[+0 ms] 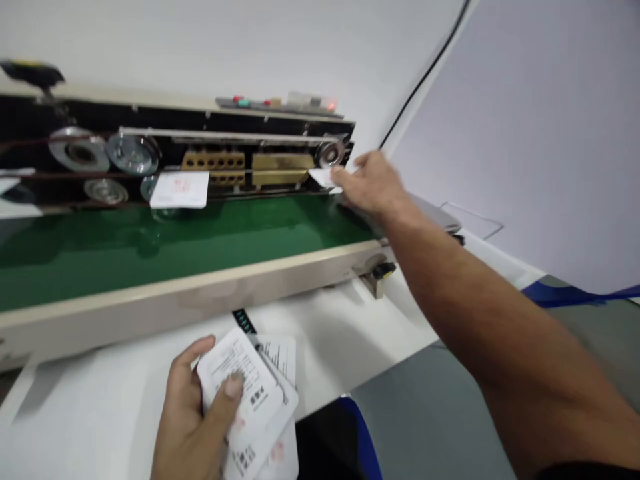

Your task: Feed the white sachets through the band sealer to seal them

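Fanned out in my left hand [187, 420] are several white printed packets [255, 380], pinned under the thumb, low in front of the machine. My right hand [375, 183] reaches to the right end of a band sealing machine [280, 120]. Its fingertips pinch the edge of one white packet [320, 177], whose far edge is at the sealing band beside a small roller [331, 154]. Farther left, another white packet with red print [180, 190] hangs out from the band above the green conveyor belt [240, 230]. Motion blurs the right hand slightly.
Part of a further white packet [17, 203] shows at the left edge. A black knob [383, 270] juts from the conveyor's front rail. Small coloured items lie on the machine's top [280, 103]. A black cable [425, 73] runs down the wall.
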The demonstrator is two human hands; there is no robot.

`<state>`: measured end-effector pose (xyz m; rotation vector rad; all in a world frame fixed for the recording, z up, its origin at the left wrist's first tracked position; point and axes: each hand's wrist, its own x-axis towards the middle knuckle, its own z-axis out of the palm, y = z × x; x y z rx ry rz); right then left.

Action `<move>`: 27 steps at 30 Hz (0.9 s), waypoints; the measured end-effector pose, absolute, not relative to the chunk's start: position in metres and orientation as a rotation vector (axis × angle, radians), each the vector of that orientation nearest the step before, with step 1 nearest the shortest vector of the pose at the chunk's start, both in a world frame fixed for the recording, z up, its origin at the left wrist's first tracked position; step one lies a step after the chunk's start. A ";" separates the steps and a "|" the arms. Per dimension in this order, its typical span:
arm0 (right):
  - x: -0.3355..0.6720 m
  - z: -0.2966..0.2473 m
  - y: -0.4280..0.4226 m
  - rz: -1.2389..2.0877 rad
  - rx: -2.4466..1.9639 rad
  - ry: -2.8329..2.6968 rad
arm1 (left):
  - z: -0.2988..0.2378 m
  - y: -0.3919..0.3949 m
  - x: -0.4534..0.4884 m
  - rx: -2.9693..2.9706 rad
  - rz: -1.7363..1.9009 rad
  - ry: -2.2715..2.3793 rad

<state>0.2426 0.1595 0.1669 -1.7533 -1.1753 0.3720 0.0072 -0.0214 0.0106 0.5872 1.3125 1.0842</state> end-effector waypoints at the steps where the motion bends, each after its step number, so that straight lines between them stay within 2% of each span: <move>1: 0.237 0.163 0.145 0.149 -1.702 -1.272 | 0.013 -0.021 0.006 0.587 1.092 1.305; 3: 0.220 0.149 0.105 -0.447 -1.440 -1.562 | 0.014 -0.020 0.004 0.606 1.112 1.305; 4: 0.211 0.139 0.082 -0.495 -1.349 -1.637 | 0.014 -0.019 0.003 0.613 1.115 1.298; 8: 0.174 0.085 0.011 0.052 -1.203 -2.223 | 0.014 -0.018 0.004 0.668 1.112 1.279; 11: 0.160 0.051 0.000 0.409 -1.247 -2.324 | 0.017 -0.020 0.004 0.652 1.095 1.271; 16: 0.160 0.037 0.010 0.817 -1.355 -2.075 | 0.015 -0.025 0.006 0.687 1.086 1.177; 20: 0.163 0.040 0.011 1.107 -1.251 -1.705 | 0.009 -0.026 0.006 0.645 1.067 1.117; 25: 0.166 0.039 0.009 1.293 -1.187 -1.509 | 0.005 -0.023 0.004 0.664 1.024 1.048; 27: 0.172 0.039 0.008 1.240 -1.143 -1.468 | 0.004 -0.022 0.004 0.673 1.024 1.045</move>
